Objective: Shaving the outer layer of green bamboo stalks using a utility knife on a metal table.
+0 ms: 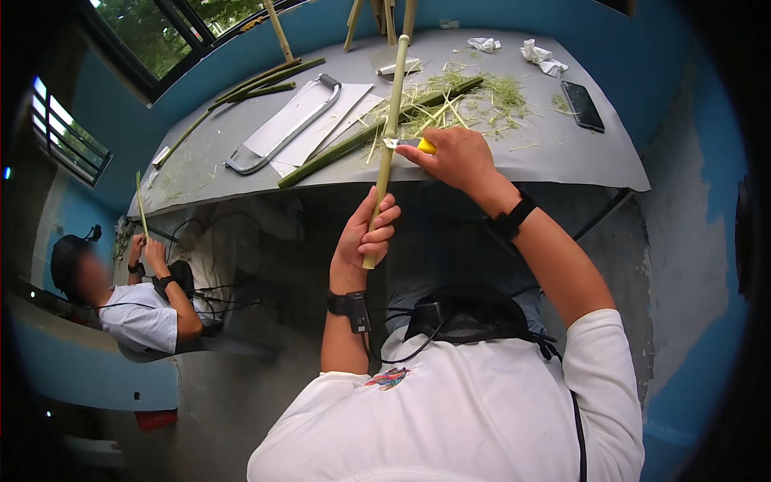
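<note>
My left hand is wrapped round the lower end of a pale green bamboo stick. The stick slants up and away from me, and its far part reaches over the table. My right hand grips a yellow-handled knife, fingers closed round it and thumb pointing toward the stick. The knife's front end lies across the stick near its middle. A thicker dark green bamboo pole rests on the table behind the stick, with loose green shavings around it.
On the grey table lie a hacksaw, white sheets, a phone, crumpled tissues and more bamboo poles. Another person sits at left, holding a thin strip. Black cables hang by my waist.
</note>
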Demonstrator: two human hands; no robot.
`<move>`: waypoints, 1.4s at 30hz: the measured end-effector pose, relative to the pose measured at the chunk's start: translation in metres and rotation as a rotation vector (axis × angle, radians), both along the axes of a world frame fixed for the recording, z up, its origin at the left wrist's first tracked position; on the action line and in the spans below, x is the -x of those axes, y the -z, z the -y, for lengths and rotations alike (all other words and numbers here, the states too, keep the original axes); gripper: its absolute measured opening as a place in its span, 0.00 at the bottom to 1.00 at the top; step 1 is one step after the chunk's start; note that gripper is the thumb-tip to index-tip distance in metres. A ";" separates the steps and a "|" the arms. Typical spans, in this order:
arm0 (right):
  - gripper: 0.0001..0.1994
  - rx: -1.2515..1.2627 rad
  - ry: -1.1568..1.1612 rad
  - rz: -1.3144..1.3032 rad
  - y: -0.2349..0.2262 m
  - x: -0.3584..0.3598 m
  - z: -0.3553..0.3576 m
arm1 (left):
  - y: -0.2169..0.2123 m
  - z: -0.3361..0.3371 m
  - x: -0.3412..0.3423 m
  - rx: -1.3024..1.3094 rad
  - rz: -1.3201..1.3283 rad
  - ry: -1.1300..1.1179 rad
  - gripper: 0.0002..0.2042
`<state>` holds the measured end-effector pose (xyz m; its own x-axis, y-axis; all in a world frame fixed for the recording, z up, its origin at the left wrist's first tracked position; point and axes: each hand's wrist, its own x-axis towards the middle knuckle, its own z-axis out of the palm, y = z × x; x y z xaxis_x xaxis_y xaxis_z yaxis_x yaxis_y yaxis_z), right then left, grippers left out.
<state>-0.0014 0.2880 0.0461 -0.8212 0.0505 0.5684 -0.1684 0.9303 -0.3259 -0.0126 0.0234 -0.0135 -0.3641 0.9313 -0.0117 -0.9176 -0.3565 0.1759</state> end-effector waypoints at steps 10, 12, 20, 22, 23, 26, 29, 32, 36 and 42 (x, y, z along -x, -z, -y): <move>0.38 -0.019 -0.038 -0.010 0.002 0.003 0.000 | -0.003 0.001 0.000 0.158 -0.200 -0.084 0.20; 0.38 -0.014 -0.044 -0.006 0.001 0.003 0.000 | -0.004 -0.001 0.000 0.196 -0.237 -0.074 0.20; 0.37 -0.010 -0.066 0.062 -0.001 0.002 0.000 | 0.002 -0.005 -0.001 0.182 -0.227 -0.063 0.19; 0.38 -0.014 -0.058 0.072 -0.002 0.003 0.001 | 0.001 -0.006 -0.001 0.198 -0.233 -0.068 0.20; 0.38 -0.018 -0.049 0.082 -0.003 0.004 0.001 | -0.001 -0.006 0.000 0.219 -0.239 -0.073 0.20; 0.38 -0.028 -0.033 0.109 -0.002 0.005 0.002 | -0.003 -0.008 -0.004 0.320 -0.303 -0.120 0.20; 0.39 -0.042 -0.027 0.116 -0.002 0.007 0.001 | -0.008 -0.015 -0.013 0.468 -0.388 -0.209 0.21; 0.40 -0.046 -0.020 0.073 0.001 0.008 0.000 | -0.016 -0.019 -0.021 0.561 -0.434 -0.258 0.21; 0.40 -0.059 0.003 0.007 0.007 0.009 0.002 | -0.015 -0.015 -0.023 0.575 -0.435 -0.264 0.21; 0.38 -0.084 0.059 -0.053 0.012 0.009 0.004 | -0.012 -0.013 -0.019 0.472 -0.379 -0.217 0.21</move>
<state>-0.0105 0.2841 0.0343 -0.7871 0.0481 0.6149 -0.1275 0.9627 -0.2386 0.0061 0.0362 -0.0018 -0.6028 0.7624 -0.2354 -0.6766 -0.3321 0.6572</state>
